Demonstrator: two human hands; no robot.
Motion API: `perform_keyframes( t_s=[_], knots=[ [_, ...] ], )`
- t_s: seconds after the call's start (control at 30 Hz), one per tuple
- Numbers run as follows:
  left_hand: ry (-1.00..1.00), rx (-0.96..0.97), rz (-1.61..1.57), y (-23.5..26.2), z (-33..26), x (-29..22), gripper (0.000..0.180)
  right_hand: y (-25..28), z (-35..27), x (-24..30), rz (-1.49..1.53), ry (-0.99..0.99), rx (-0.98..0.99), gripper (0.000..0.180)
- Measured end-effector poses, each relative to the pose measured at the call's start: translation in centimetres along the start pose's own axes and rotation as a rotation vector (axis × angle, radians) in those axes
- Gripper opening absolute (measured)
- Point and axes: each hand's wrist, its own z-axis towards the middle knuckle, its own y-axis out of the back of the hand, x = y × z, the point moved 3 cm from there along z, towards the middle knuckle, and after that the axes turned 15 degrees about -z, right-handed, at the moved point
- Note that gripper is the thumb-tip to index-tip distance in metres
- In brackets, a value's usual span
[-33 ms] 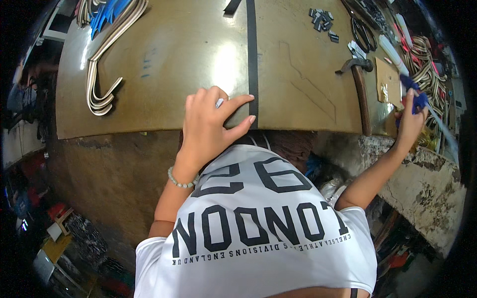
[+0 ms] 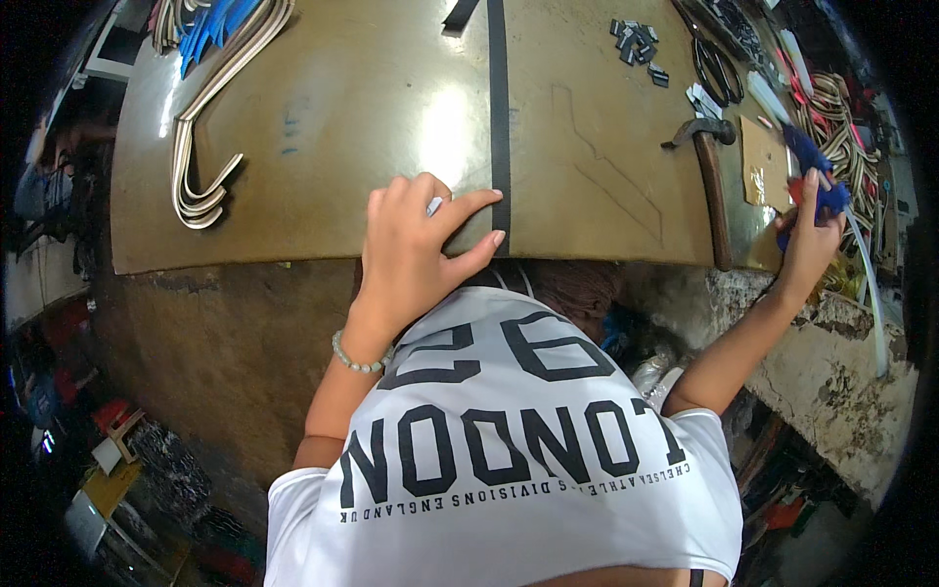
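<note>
On the near edge of the table (image 2: 372,108), my left hand (image 2: 416,225) lies with thumb and index finger spread, their tips touching a flat black strap (image 2: 500,108). A small pale piece (image 2: 433,206) shows between its fingers; I cannot make out what it is. Far to the right, my right hand (image 2: 814,230) is closed round a blue glue gun (image 2: 831,199) with a bit of red on it. From the gun's back a long translucent glue stick (image 2: 867,284) hangs down past the table corner. A brown cardboard piece (image 2: 763,161) lies beside the gun.
A hammer (image 2: 712,186), black-handled scissors (image 2: 719,73) and several small dark pieces (image 2: 636,44) lie on the right. Coiled cream strips (image 2: 849,127) and whitish sticks (image 2: 768,96) are beyond them. Curved cream strips (image 2: 186,147) and blue pieces (image 2: 217,29) lie at far left.
The glue gun has turned in my right hand, and its glue stick has swung down to hang steeper. My left hand stays at the strap.
</note>
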Motion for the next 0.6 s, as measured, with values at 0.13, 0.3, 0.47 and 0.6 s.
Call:
perform_keyframes(
  t_s=[0.13,0.3,0.47,0.6],
  knots=[
    [0.011,0.030,-0.002,0.1,0.0,0.0,0.035,-5.2,-5.3,8.7,0.302,0.217,0.486,0.040],
    [0.012,0.037,0.001,0.1,0.0,0.0,0.034,-10.9,-6.2,12.0,0.228,0.424,0.792,0.040],
    [0.004,0.033,0.002,0.1,0.0,0.1,0.034,-12.5,-5.3,12.3,0.119,0.530,0.816,0.042],
    [0.011,0.029,-0.006,0.1,-0.1,0.2,0.034,-13.1,-5.4,12.8,0.148,0.549,0.835,0.042]
  ],
)
